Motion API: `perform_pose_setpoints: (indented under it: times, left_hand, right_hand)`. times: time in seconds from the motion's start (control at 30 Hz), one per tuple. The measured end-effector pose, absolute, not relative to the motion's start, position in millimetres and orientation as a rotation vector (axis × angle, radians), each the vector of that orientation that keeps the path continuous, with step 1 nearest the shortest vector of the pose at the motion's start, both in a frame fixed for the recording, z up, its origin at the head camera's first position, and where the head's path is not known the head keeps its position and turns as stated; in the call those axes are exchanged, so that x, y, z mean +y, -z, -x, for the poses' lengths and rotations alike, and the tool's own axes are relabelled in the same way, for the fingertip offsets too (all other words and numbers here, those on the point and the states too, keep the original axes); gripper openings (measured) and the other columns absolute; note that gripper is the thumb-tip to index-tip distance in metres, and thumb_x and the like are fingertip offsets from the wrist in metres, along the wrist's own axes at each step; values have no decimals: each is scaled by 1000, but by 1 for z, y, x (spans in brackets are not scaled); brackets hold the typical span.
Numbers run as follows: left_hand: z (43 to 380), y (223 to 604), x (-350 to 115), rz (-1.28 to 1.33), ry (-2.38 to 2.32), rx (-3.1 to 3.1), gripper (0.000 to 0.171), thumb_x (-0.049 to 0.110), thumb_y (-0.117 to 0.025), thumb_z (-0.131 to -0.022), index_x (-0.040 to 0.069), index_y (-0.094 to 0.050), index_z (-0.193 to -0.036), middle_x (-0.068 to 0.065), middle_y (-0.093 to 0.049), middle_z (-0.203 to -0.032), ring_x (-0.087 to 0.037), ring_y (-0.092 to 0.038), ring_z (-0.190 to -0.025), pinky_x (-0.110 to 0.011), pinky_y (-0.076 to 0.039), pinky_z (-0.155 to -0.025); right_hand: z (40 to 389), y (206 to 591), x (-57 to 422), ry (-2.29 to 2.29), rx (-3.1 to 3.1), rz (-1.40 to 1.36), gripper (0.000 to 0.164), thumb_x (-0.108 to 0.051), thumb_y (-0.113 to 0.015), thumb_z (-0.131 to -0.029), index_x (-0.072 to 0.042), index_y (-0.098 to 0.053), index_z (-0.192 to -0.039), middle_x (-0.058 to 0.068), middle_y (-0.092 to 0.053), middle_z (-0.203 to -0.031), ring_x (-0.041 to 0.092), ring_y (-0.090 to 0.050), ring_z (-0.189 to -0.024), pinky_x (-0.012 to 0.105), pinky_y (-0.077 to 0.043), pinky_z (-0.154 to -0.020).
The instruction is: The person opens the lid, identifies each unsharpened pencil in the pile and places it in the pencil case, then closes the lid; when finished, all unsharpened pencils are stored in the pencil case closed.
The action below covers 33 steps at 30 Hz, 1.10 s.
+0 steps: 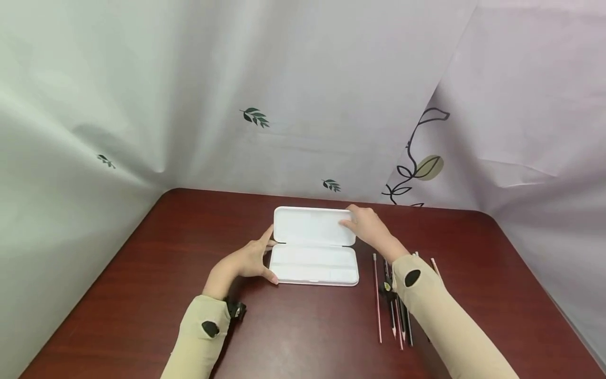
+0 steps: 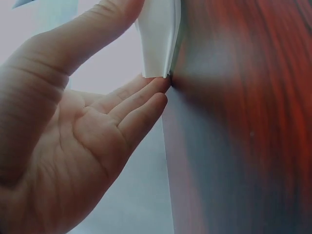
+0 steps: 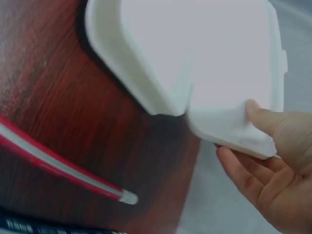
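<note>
We see unfolded white case (image 1: 314, 258) on table (image 1: 142, 295). Left hand (image 1: 246, 259), fingers spread, touches its left end; right hand (image 1: 370, 226) pinches lid (image 1: 310, 226) at right end. Pencils (image 1: 377, 300) lie to right.

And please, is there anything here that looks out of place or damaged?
Nothing looks damaged or spilled. Only the pencils look untidy: they lie loose beside the open white case, partly hidden by the right sleeve.

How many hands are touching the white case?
2: the left hand at the left end of the white case, the right hand pinching the right side of its open lid.
</note>
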<state>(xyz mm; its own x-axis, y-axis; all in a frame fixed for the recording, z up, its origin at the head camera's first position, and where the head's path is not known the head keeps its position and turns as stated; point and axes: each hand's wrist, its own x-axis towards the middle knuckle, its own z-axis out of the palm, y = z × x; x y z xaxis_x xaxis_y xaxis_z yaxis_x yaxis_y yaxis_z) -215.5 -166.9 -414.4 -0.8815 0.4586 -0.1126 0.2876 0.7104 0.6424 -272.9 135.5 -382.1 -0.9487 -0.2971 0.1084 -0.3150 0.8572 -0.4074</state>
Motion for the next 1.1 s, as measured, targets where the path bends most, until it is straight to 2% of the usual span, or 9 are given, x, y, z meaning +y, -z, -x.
perform_pose_setpoints:
  times: [0.13, 0.27, 0.37, 0.5, 0.63, 0.83, 0.97, 1.1]
  left_hand:
    - [213, 417, -164, -580, -939, 2647, 123, 27, -90, -55, -2, -12, -145, -13, -51, -135, -28, -44, -128, -44, -33, -106]
    - [211, 417, -164, -574, -998, 2632, 110, 23, -90, -55, 0, -20, -137, -16, -49, -136, -28, -45, -128, -44, -34, -105]
    - [211, 416, -166, -602, -1008, 2621, 97, 21, -90, -57, 1, -28, -128, -20, -49, -135, -30, -45, -127, -44, -36, -104]
    - [212, 414, -169, -625, -970, 2620, 84, 22, -89, -59, 2, -38, -123, -22, -49, -134, -31, -45, -127, -44, -36, -104]
    - [213, 411, -171, -617, -928, 2638, 85, 25, -89, -59, 3, -41, -126, -21, -49, -134, -30, -45, -127, -45, -36, -103]
    - [214, 407, -172, -593, -892, 2666, 88, 28, -89, -58, 4, -42, -129, -21, -51, -133, -31, -45, -126, -46, -36, -103]
    - [214, 408, -170, -586, -909, 2655, 88, 27, -89, -58, 5, -43, -129, -20, -51, -134, -30, -45, -127, -46, -36, -103]
    - [214, 411, -169, -599, -945, 2614, 88, 27, -89, -59, 5, -42, -130, -20, -50, -135, -28, -45, -127, -45, -36, -104]
  right_hand:
    - [281, 391, 145, -788, -3051, -429, 56, -24, -71, -83, 2, -49, -129, 23, -61, -113, 31, -62, -98, 43, -51, -81]
    - [285, 395, 157, -946, -3056, -533, 64, -13, -76, -77, 0, -47, -133, 21, -64, -107, 30, -66, -91, 39, -54, -75]
    - [284, 397, 161, -977, -3040, -592, 66, -13, -75, -78, 0, -44, -135, 19, -67, -102, 27, -67, -88, 37, -54, -72]
    - [279, 395, 162, -940, -3047, -663, 70, -16, -70, -84, 2, -34, -141, 20, -66, -102, 23, -68, -83, 34, -54, -68]
    - [273, 389, 166, -983, -3038, -704, 68, -19, -64, -89, 3, -30, -143, 21, -65, -107, 24, -68, -83, 36, -55, -71]
    - [258, 384, 179, -1023, -3006, -674, 57, -17, -65, -88, 4, -42, -136, 16, -66, -108, 31, -65, -98, 41, -53, -81]
    - [240, 387, 192, -1144, -2971, -647, 54, -15, -68, -85, 5, -49, -131, 17, -67, -105, 30, -66, -97, 38, -55, -77]
    - [218, 392, 203, -1292, -2965, -595, 56, -21, -73, -81, 3, -53, -127, 16, -67, -104, 24, -67, -93, 32, -55, -75]
